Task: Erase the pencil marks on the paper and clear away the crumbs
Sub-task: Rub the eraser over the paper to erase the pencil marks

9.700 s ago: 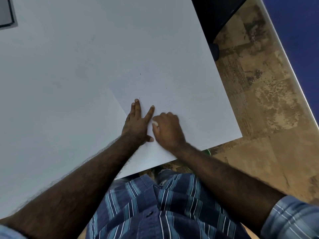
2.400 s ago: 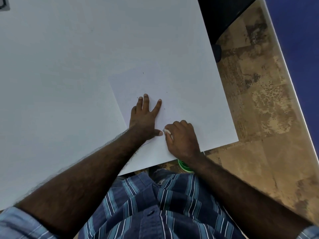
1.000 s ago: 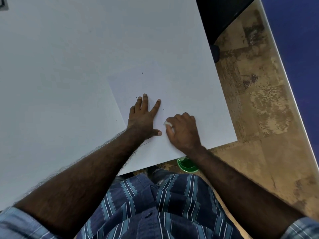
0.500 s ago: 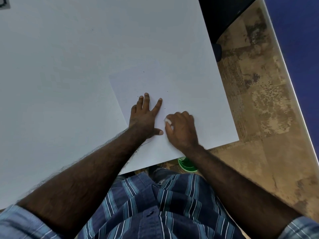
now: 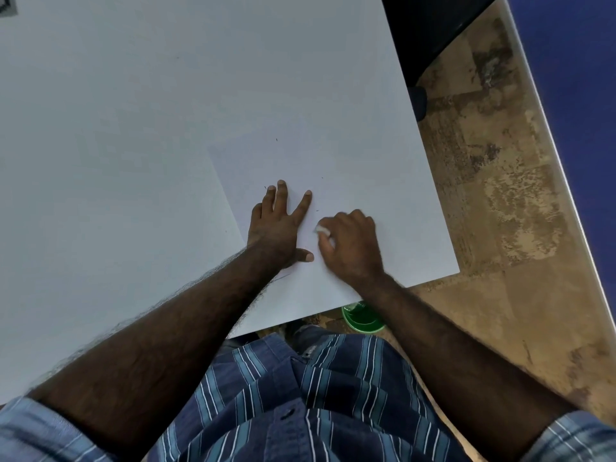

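A white sheet of paper [image 5: 350, 168] lies at the near right corner of the white table [image 5: 100, 161]. My left hand [image 5: 278, 225] presses flat on the sheet with fingers spread. Just to its right, my right hand [image 5: 351, 245] grips a small white eraser [image 5: 322, 230], of which only the tip shows, against the paper. A faint pencil line [image 5: 282, 278] shows beside my left wrist. A few tiny dark crumbs [image 5: 276, 140] dot the sheet beyond my fingers.
A green round container [image 5: 361, 318] sits on the floor below the table's near edge, under my right forearm. Brown patterned floor [image 5: 500, 195] runs along the right. A dark object [image 5: 430, 28] stands past the table's far right corner.
My right hand with the eraser has moved back and forth in short strokes beside my left hand, now a little farther up the sheet. My left hand has stayed pressed in place.
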A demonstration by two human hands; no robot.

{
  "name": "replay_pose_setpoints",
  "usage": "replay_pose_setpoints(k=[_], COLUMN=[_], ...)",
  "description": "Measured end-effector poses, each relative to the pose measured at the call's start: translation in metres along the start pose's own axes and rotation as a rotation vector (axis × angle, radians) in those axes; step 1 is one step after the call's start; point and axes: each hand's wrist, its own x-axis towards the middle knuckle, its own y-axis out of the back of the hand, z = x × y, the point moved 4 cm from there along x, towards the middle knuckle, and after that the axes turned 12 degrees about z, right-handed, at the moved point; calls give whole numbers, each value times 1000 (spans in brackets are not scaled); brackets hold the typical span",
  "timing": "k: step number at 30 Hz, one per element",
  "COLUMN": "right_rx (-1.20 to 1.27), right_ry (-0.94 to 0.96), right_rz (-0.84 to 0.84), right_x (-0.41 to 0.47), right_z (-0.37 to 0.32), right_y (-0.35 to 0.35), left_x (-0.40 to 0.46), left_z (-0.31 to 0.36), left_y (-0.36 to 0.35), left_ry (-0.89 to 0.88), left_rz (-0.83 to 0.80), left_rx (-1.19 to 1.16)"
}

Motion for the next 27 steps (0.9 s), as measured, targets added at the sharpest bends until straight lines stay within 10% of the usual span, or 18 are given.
replay_pose_setpoints(k=[3, 9, 15, 20, 27], right_rx=[-29, 1, -51, -35, -38], right_ry=[-154, 148, -76, 157, -45], right_rz=[85, -62, 78, -50, 19], right_x=[11, -25, -6, -33, -26], right_z=[15, -7, 19, -8, 1], right_y=[7, 1, 11, 7, 8], left_x=[0, 0, 0, 0, 1], left_z=[0, 0, 0, 0, 1], left_y=[0, 2, 2, 2, 2], left_ry=[1, 0, 1, 3, 7], left_rz=[-21, -18, -29, -29, -30], left_rx=[-17, -2, -23, -18, -16])
